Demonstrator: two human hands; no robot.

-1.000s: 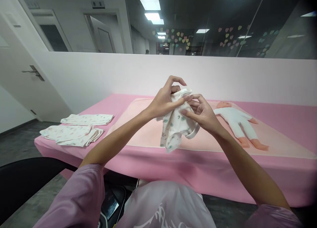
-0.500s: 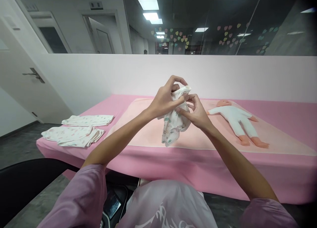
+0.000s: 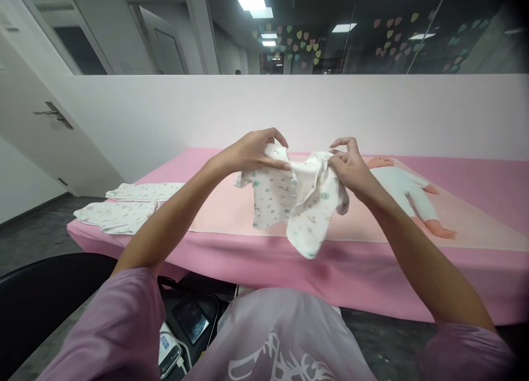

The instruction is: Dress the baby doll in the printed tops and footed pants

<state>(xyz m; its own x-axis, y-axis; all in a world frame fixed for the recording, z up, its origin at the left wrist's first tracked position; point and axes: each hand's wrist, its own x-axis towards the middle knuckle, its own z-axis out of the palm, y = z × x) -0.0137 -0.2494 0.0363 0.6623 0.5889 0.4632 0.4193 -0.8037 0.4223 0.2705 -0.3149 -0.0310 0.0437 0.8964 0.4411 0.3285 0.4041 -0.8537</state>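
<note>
A small white baby shirt [image 3: 275, 196] with a fine green and dark print hangs spread between my hands, above the table's near edge. My left hand [image 3: 256, 151] grips its upper left part between thumb and fingers. At the upper right, by the collar, my right hand [image 3: 349, 163] pinches the cloth. The shirt's front is parted, and one panel droops lower on the right. Behind my right hand a baby doll [image 3: 399, 185] in a white suit lies on its back, partly hidden by my hand and forearm.
Folded printed baby clothes [image 3: 118, 215] lie at the table's left end. A peach mat [image 3: 223, 210] covers part of the pink tablecloth [image 3: 248, 257]. A white wall [image 3: 231, 111] rises behind. Below left are a black chair [image 3: 53, 293] and a device with a screen [image 3: 190, 319].
My hands have moved apart, and the bunched shirt is now spread out between them. My right hand has shifted right, covering part of the doll. The view has tilted slightly down.
</note>
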